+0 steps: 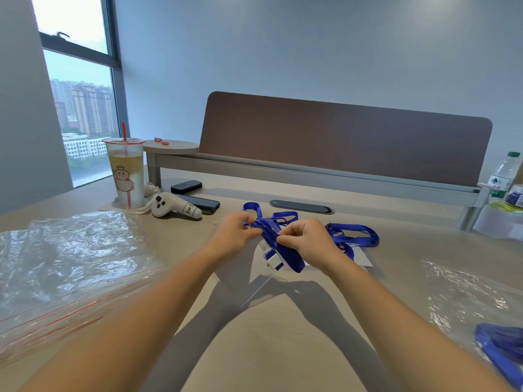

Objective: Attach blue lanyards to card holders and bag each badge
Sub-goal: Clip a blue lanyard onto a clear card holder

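Left hand (236, 236): arm outstretched, fingers curled, pinching the blue lanyard (283, 250).
Right hand (307, 240): knuckles up, fingers curled, gripping the same bundle above the tabletop (268, 335).

Woven lanyard (285, 250), glossy plastic bags (70, 264)

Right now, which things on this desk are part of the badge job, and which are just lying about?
Part of the job:
left hand and right hand, both gripping the blue lanyard
clear card holder
second blue lanyard
zip bags
bagged lanyards

Lying about:
iced drink cup
white controller
smartphone
water bottle
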Demonstrator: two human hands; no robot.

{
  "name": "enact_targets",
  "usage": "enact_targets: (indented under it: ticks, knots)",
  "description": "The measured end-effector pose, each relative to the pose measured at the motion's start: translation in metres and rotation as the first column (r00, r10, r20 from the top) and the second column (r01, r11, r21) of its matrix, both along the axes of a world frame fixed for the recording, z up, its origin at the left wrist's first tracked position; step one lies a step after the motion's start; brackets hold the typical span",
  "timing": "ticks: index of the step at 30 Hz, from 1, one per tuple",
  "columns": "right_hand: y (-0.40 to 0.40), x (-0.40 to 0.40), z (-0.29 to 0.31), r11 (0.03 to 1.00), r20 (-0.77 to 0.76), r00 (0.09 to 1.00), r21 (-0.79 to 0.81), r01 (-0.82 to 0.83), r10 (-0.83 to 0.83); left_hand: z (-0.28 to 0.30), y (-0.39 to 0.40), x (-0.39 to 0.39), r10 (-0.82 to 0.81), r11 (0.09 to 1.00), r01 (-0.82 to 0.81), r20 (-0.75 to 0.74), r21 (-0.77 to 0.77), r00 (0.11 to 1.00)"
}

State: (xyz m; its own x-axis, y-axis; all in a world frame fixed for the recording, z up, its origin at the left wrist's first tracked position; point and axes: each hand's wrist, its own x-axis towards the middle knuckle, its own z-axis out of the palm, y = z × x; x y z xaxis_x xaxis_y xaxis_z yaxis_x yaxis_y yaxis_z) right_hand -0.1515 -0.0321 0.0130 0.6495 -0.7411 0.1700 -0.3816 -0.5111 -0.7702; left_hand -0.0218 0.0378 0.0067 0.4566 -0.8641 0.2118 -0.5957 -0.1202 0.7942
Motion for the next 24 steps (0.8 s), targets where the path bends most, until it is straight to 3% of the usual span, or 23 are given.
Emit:
enact_targets:
  ticks: [5, 9, 12, 14, 18, 24]
  knots:
    - [0.005, 0.008, 0.000, 0.999, -0.019, 1.000, -0.034, -0.021, 0.020, 0.004, 0.005, 0.006, 0.021, 0.999, -0.022, -0.027, -0.026, 0.999]
    - [0.012, 0.015, -0.001, 0.981, -0.086, 0.996, -0.195, -0.018, 0.001, 0.007, 0.014, 0.012, -0.003, 0.999, 0.000, -0.043, -0.053, 0.999]
    - [0.016, 0.020, -0.001, 0.962, -0.045, 0.999, -0.272, 0.003, -0.016, 0.011, 0.023, 0.020, -0.037, 0.996, 0.034, -0.036, -0.078, 0.999]
    - [0.019, 0.024, 0.001, 0.981, 0.001, 0.999, -0.191, -0.047, 0.048, 0.013, 0.030, 0.024, -0.048, 0.995, 0.045, -0.033, -0.091, 0.998]
    - [0.027, 0.035, 0.003, 0.948, 0.026, 0.965, 0.182, -0.262, 0.261, 0.014, 0.046, 0.033, -0.017, 0.991, 0.020, 0.021, -0.131, 1.000]
    - [0.046, 0.056, 0.004, 0.910, -0.002, 0.940, 0.252, -0.329, 0.341, 0.010, 0.071, 0.047, 0.076, 0.982, -0.051, 0.136, -0.183, 0.988]
